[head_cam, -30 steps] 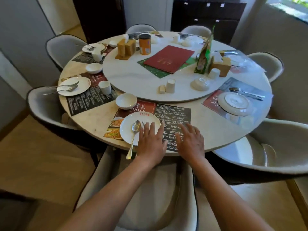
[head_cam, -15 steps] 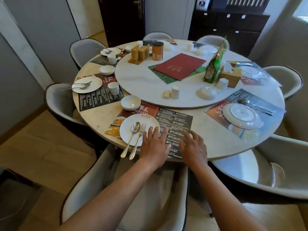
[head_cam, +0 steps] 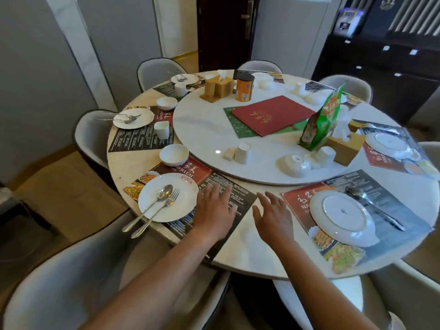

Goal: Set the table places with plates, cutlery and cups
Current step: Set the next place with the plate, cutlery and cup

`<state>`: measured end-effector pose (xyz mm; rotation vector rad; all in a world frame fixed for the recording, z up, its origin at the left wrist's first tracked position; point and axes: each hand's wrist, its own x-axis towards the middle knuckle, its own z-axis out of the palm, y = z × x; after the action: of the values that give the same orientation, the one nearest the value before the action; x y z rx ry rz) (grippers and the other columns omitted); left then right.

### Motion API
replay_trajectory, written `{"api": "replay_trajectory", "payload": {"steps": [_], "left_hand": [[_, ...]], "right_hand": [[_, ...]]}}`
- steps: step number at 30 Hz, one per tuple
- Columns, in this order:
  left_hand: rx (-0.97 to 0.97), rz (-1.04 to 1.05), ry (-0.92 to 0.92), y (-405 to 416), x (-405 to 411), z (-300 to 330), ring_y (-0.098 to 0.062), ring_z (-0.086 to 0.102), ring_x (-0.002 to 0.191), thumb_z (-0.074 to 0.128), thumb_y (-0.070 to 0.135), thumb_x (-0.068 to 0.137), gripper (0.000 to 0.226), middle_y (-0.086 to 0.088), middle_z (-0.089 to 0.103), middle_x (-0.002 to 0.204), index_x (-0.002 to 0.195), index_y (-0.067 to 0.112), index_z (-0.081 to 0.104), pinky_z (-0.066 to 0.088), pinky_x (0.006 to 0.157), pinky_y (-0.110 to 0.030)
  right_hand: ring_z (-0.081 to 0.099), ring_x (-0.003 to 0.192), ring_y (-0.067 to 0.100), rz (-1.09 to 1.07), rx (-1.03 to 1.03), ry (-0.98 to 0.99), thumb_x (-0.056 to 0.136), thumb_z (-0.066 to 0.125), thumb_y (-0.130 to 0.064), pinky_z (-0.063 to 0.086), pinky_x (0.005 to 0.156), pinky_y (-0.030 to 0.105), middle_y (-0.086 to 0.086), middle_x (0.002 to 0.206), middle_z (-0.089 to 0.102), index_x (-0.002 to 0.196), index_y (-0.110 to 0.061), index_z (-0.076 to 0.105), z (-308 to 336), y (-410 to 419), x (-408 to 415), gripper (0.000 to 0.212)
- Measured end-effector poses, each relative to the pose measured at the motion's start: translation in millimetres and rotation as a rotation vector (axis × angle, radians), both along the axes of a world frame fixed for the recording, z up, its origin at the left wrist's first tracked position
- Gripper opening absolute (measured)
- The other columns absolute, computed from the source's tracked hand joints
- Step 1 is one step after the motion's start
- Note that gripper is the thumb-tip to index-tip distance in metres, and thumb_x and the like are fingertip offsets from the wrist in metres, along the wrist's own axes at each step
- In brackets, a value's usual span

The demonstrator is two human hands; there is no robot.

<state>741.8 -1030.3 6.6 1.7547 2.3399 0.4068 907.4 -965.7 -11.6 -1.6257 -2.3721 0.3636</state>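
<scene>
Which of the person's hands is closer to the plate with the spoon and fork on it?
The left hand. It lies flat on the placemat right beside that plate. The right hand is farther off, over the bare table beyond the mat's corner.

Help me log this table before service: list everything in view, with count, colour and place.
round table: one, pale marble, ringed by grey chairs
turntable: one, white, centre
placemats: several, black and red, round the edge
plates: four clearly visible, white, on placemats
spoon and fork: silver, on the near left plate
bowls: two upright, white, left edge
cup: white, on the left placemat
upturned cups: two, white, on the turntable
menu: red, on the turntable
can: orange, far side
bag: green, right side
left hand: fingers flat on the near placemat
right hand: open, over the table edge
</scene>
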Motion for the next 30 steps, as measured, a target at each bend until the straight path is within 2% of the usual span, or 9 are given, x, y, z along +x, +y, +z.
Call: {"api": "replay_trajectory", "payload": {"steps": [7,11,16,22,26,28,30], "left_hand": [[0.011,0.062,0.008,31,12,6,-0.028,0.019,0.152,0.043,0.047,0.103,0.061,-0.006,0.031,0.162,0.157,0.024,0.026,0.022,0.123,-0.048],[0.01,0.098,-0.012,62,4,-1,-0.028,0.029,0.148,0.045,0.045,0.103,0.06,-0.006,0.04,0.157,0.155,0.022,0.031,0.031,0.119,-0.047],[0.033,0.161,-0.044,123,-17,-8,-0.026,0.046,0.135,0.05,0.041,0.102,0.054,-0.006,0.053,0.145,0.151,0.019,0.04,0.045,0.107,-0.043],[-0.038,0.18,-0.061,198,-60,-19,-0.03,0.051,0.126,0.049,0.039,0.101,0.053,-0.011,0.054,0.136,0.149,0.018,0.04,0.048,0.098,-0.046],[-0.119,0.154,-0.074,241,-86,-30,-0.035,0.047,0.128,0.054,0.04,0.099,0.063,-0.015,0.05,0.139,0.152,0.014,0.033,0.043,0.102,-0.048],[-0.165,0.134,-0.05,257,-93,-35,-0.035,0.048,0.127,0.057,0.044,0.096,0.064,-0.015,0.05,0.137,0.149,0.013,0.037,0.043,0.099,-0.046],[-0.197,0.111,-0.012,268,-96,-40,-0.034,0.051,0.121,0.058,0.046,0.095,0.056,-0.014,0.053,0.131,0.138,0.012,0.047,0.044,0.092,-0.044]], "right_hand": [[0.035,0.141,0.025,0.076,-0.049,0.019,0.102,0.039,-0.048,0.035,0.113,0.043,0.0,0.154,0.042,0.149,-0.029,0.042,-6,41,6,0.05],[0.031,0.144,0.026,0.137,-0.081,-0.038,0.103,0.039,-0.048,0.032,0.114,0.044,0.001,0.158,0.035,0.15,-0.03,0.038,-9,61,-1,0.051],[0.025,0.148,0.027,0.186,-0.124,-0.094,0.103,0.038,-0.049,0.031,0.115,0.048,0.001,0.162,0.029,0.153,-0.03,0.033,-8,105,-21,0.054],[0.022,0.149,0.028,0.185,-0.197,-0.207,0.103,0.038,-0.048,0.03,0.115,0.05,0.003,0.164,0.023,0.155,-0.027,0.027,-22,156,-53,0.057],[0.036,0.139,0.029,0.176,-0.142,-0.236,0.099,0.043,-0.048,0.038,0.106,0.045,0.002,0.156,0.036,0.146,-0.026,0.039,-41,169,-57,0.052],[0.039,0.136,0.03,0.167,-0.1,-0.222,0.097,0.048,-0.047,0.039,0.104,0.044,0.002,0.153,0.041,0.144,-0.025,0.043,-47,165,-55,0.052],[0.04,0.137,0.03,0.168,-0.066,-0.23,0.095,0.05,-0.046,0.04,0.104,0.044,0.002,0.153,0.042,0.145,-0.025,0.043,-51,161,-54,0.054]]}}
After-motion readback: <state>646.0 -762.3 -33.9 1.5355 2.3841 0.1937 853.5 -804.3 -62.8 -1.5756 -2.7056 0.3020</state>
